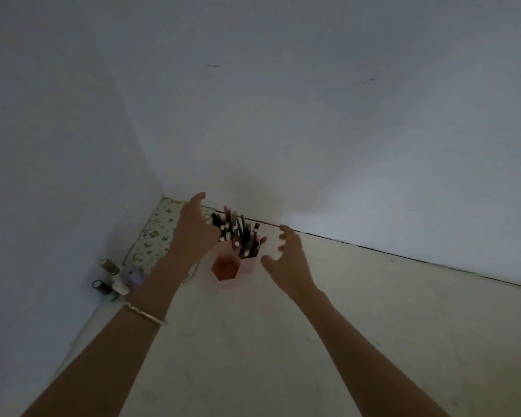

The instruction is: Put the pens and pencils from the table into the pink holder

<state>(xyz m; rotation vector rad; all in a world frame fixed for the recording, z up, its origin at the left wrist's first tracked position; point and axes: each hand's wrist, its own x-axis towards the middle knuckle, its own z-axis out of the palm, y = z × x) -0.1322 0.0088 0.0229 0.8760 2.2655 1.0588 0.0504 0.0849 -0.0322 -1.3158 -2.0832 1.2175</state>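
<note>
A pink holder (223,276) with hexagonal cells stands on the pale table near the back wall. Its front cell looks hollow; the rear cells hold several pens and pencils (238,233) standing upright. My left hand (193,230) reaches along the holder's left side, fingers spread, its edge overlapping the pens in view. To the right of the holder hovers my right hand (286,260), fingers curled apart and holding nothing. A thin bracelet circles my left wrist.
A floral-patterned pad (155,233) lies in the corner behind my left hand. Small bottles (107,276) and a purple round thing (133,275) stand by the left wall. Walls close in at the back and left. The pale table (373,326) stretches right.
</note>
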